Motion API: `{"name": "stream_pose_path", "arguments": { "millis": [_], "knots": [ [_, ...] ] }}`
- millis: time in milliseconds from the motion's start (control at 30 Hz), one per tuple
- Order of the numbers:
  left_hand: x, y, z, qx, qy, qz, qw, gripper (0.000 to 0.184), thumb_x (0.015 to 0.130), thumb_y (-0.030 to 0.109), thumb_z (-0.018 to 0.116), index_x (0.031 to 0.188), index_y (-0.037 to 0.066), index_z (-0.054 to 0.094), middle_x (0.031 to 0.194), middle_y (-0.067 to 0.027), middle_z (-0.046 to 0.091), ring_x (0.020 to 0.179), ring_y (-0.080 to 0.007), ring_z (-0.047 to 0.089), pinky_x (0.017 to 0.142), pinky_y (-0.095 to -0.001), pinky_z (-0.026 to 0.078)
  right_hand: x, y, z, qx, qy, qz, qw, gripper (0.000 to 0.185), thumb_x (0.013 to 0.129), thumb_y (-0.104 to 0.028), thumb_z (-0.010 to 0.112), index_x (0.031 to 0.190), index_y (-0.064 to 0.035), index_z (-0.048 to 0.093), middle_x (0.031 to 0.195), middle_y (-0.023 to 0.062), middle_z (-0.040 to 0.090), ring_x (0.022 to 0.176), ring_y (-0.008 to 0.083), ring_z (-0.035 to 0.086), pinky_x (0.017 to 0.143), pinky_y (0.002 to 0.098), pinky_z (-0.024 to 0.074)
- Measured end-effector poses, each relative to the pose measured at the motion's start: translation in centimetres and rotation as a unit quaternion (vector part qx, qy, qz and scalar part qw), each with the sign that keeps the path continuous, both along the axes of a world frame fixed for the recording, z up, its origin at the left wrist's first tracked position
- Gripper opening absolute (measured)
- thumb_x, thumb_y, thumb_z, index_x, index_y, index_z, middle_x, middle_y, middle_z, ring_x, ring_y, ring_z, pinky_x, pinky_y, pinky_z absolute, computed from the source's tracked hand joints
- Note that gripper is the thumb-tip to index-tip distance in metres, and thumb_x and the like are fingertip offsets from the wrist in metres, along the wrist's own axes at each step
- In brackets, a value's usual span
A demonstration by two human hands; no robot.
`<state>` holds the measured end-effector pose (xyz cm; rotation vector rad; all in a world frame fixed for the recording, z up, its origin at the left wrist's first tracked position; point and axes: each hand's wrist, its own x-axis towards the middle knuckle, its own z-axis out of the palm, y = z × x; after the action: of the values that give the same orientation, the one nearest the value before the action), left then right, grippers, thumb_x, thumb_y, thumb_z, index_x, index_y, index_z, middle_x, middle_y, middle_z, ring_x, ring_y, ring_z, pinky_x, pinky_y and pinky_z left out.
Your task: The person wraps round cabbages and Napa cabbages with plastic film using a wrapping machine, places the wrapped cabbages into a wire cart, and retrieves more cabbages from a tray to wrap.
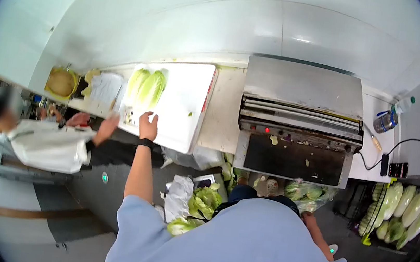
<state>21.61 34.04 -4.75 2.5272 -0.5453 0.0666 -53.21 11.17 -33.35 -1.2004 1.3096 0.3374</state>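
Over the near edge of the white cutting board (179, 101) my left hand (148, 125) reaches forward, fingers apart, holding nothing. Two or so heads of Chinese cabbage (151, 88) lie just beyond it on the board's left part. My right hand (308, 216) hangs low at my right side, beside a clear plastic bag of cabbage (310, 191); its fingers are mostly hidden, so its grip cannot be made out. A small green scrap (190, 114) lies on the board.
A wrapping machine (300, 121) with a red light stands right of the board. Further right are a metal flask (385, 121), a phone (398, 170) and a crate of cabbages (404, 212). A person in white (51, 146) stands left, a hand (107, 128) near the board. Leaves (205, 202) lie below.
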Motion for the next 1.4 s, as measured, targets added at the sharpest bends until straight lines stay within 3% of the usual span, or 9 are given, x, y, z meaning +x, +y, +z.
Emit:
{"name": "stream_pose_path", "arguments": {
  "millis": [233, 367, 467, 533, 667, 833, 1133, 1267, 1400],
  "knots": [
    [19.3, 0.8, -3.1, 0.1, -0.023, 0.101, 0.99, 0.052, 0.091, 0.031, 0.064, 0.129, -0.004, 0.054, 0.133, -0.0273, 0.05, 0.124, -0.043, 0.048, 0.106, -0.0487, 0.039, -0.9, 8.6, 2.4, -0.115, 0.102, 0.02, 0.988, 0.035, 0.096, -0.026, 0.055, 0.12, -0.0018, 0.061, 0.1, 0.0174, 0.07, 0.085, 0.0356, 0.065, 0.073, 0.0454, 0.0513],
    [25.3, 2.8, -11.5, 0.101, 0.016, 0.034, 0.994, 0.079, 0.092, 0.049, 0.059, 0.14, -0.011, 0.04, 0.142, -0.033, 0.042, 0.133, -0.0456, 0.042, 0.113, -0.0463, 0.033, -7.5, 12.8, -12.2, -0.195, 0.059, 0.201, 0.958, 0.036, 0.095, -0.028, 0.05, 0.118, -0.0023, 0.061, 0.105, 0.028, 0.066, 0.096, 0.048, 0.063, 0.079, 0.0506, 0.0505],
    [15.9, -0.2, -5.7, 0.127, -0.054, 0.072, 0.988, 0.067, 0.094, 0.047, 0.058, 0.133, -0.007, 0.049, 0.134, -0.032, 0.051, 0.124, -0.042, 0.05, 0.105, -0.0467, 0.04, 5.2, 8.4, 6.4, -0.163, 0.124, 0.241, 0.949, 0.034, 0.095, -0.025, 0.045, 0.116, -0.0053, 0.063, 0.107, 0.0288, 0.065, 0.099, 0.0507, 0.059, 0.08, 0.051, 0.0501],
    [12.5, -1.1, -0.7, 0.002, 0.11, 0.116, 0.987, 0.059, 0.092, 0.041, 0.064, 0.127, -0.005, 0.053, 0.134, -0.0282, 0.052, 0.12, -0.0392, 0.054, 0.098, -0.047, 0.045, 8.1, 6.7, 7.4, -0.137, 0.144, 0.255, 0.946, 0.035, 0.095, -0.024, 0.044, 0.12, -0.0074, 0.062, 0.108, 0.0285, 0.065, 0.102, 0.0497, 0.059, 0.082, 0.0501, 0.05],
    [15.9, 0.4, -6.0, -0.038, -0.05, -0.003, 0.998, 0.065, 0.088, 0.035, 0.072, 0.132, -0.006, 0.049, 0.133, -0.0287, 0.052, 0.122, -0.0424, 0.051, 0.102, -0.0458, 0.042, 13.7, 4.6, 11.7, -0.109, 0.12, 0.212, 0.964, 0.039, 0.095, -0.024, 0.043, 0.127, -0.0096, 0.06, 0.114, 0.0267, 0.065, 0.107, 0.0474, 0.059, 0.086, 0.0478, 0.0495],
    [13.7, -2.3, -6.5, 0.051, 0.394, -0.14, 0.907, 0.097, 0.086, 0.05, 0.072, 0.15, -0.005, 0.024, 0.138, -0.0274, 0.051, 0.125, -0.0346, 0.054, 0.101, -0.0397, 0.046, 16.3, 3.8, 11.5, -0.176, 0.102, 0.206, 0.957, 0.036, 0.09, -0.021, 0.051, 0.118, -0.0029, 0.062, 0.105, 0.0237, 0.068, 0.099, 0.0402, 0.065, 0.08, 0.0412, 0.0505],
    [10.0, -5.1, -8.5, -0.058, 0.298, -0.199, 0.932, 0.101, 0.07, 0.031, 0.088, 0.142, -0.007, 0.028, 0.123, -0.0222, 0.06, 0.107, -0.0311, 0.062, 0.092, -0.0394, 0.052, 17.9, 3.9, 16.4, -0.115, 0.131, 0.286, 0.942, 0.04, 0.091, -0.025, 0.053, 0.126, -0.0088, 0.06, 0.116, 0.0233, 0.066, 0.11, 0.0431, 0.06, 0.09, 0.0481, 0.0495],
    [9.6, -3.6, -6.9, -0.276, 0.556, -0.085, 0.779, 0.063, 0.091, 0.02, 0.066, 0.143, 0.003, 0.036, 0.124, -0.0141, 0.061, 0.112, -0.0278, 0.062, 0.091, -0.0409, 0.055, 25.8, 0.2, 29.7, -0.102, 0.126, 0.392, 0.906, 0.043, 0.09, -0.038, 0.061, 0.121, -0.0096, 0.063, 0.113, 0.0194, 0.067, 0.106, 0.0375, 0.063, 0.088, 0.0462, 0.0507],
    [2.1, -4.6, -2.7, -0.497, 0.632, -0.08, 0.589, 0.05, 0.099, 0.037, 0.051, 0.14, 0.01, 0.046, 0.136, -0.0089, 0.057, 0.123, -0.0269, 0.056, 0.102, -0.0471, 0.048, 32.5, -2.1, 36.2, -0.194, -0.23, 0.216, 0.929, 0.039, 0.094, -0.027, 0.063, 0.125, -0.0044, 0.059, 0.112, 0.0178, 0.066, 0.102, 0.0318, 0.065, 0.089, 0.0396, 0.0517]
  ]
}}
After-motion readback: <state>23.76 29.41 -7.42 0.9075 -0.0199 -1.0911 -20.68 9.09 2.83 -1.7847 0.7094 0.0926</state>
